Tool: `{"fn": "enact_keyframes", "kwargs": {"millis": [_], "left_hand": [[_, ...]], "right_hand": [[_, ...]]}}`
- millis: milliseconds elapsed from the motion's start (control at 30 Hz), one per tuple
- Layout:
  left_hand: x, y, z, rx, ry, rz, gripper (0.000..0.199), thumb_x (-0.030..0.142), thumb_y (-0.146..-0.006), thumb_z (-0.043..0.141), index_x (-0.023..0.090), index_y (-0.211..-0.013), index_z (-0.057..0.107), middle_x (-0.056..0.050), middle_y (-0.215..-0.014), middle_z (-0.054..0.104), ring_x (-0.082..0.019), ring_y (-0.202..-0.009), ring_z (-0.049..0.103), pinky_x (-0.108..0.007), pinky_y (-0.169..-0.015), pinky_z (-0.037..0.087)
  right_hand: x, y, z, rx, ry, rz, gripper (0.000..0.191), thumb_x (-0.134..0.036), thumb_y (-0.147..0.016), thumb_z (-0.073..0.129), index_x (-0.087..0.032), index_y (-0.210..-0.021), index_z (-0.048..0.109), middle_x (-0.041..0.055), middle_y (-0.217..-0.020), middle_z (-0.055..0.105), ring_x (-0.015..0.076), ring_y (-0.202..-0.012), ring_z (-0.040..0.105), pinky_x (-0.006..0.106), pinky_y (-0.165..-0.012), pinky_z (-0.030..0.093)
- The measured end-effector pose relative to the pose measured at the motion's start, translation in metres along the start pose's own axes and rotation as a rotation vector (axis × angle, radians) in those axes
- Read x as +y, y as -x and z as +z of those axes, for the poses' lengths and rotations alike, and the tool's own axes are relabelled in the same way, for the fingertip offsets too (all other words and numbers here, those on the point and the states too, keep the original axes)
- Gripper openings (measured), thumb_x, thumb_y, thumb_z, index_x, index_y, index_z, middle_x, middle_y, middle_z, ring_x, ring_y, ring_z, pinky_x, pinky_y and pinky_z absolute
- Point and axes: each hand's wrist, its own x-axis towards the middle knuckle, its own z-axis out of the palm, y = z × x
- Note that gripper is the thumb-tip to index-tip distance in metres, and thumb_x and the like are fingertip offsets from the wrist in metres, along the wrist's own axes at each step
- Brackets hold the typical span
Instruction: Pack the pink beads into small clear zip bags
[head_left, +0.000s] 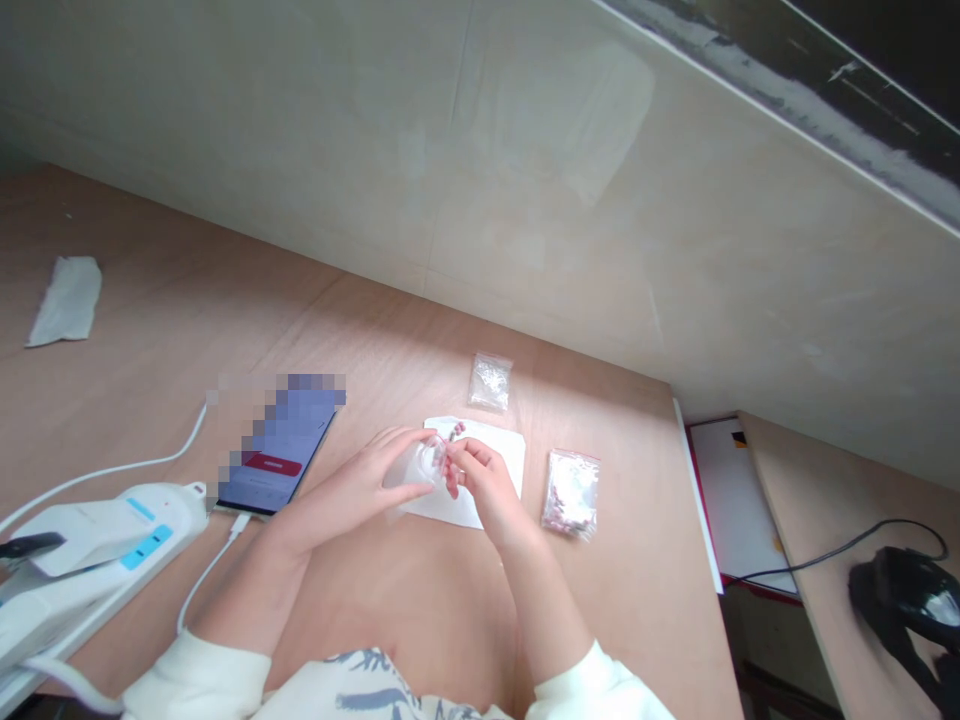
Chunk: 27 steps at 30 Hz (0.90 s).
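Holds clear bag (425, 466) in half-curled left hand (369, 478), probably to steady it; bunches right hand (487, 485) by pink pieces (452, 483), can't tell exact grip. Works over white sheet (461, 511), inboard of right edge of surface (645, 580), likely to catch strays.

1. Bag (426, 464): small, see-through, wrinkly, in the left hand (373, 474) above the white paper (511, 458).
2. Pink bits (451, 482): tiny, bunched by the right hand (486, 482), beside the bag. A few more show near the paper's far edge.
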Motion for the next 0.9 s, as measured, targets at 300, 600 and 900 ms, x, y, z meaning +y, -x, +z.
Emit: {"fn": "enact_keyframes", "kwargs": {"millis": [300,600,900], "left_hand": [[-0.024,-0.016,0.005,0.068,-0.066,0.024,0.045,0.040,-0.070,0.054,0.023,-0.111,0.045,-0.006,-0.117,0.048,-0.023,-0.111,0.039,-0.036,-0.095,0.030],[-0.037,-0.023,0.010,0.066,-0.130,0.024,0.045,0.038,-0.069,0.054,0.021,-0.111,0.045,-0.007,-0.115,0.048,-0.023,-0.109,0.039,-0.037,-0.093,0.031],[-0.034,-0.028,0.019,0.076,-0.154,0.025,0.043,0.036,-0.070,0.054,0.023,-0.110,0.046,-0.006,-0.115,0.048,-0.024,-0.108,0.040,-0.038,-0.091,0.032]], "right_hand": [[0.030,-0.043,-0.028,0.389,0.631,-0.244,0.008,-0.022,-0.067,0.049,-0.017,-0.073,0.051,0.0024,-0.071,0.051,0.0152,-0.069,0.048,0.029,-0.067,0.038],[0.028,-0.049,-0.038,0.294,0.765,-0.267,0.004,-0.020,-0.066,0.050,-0.018,-0.064,0.049,0.0006,-0.064,0.049,0.0146,-0.064,0.046,0.027,-0.061,0.036],[0.013,-0.031,-0.024,0.105,0.579,-0.236,0.011,-0.028,-0.069,0.051,-0.018,-0.072,0.054,-0.0011,-0.065,0.051,0.0106,-0.054,0.041,0.024,-0.055,0.035]]}}
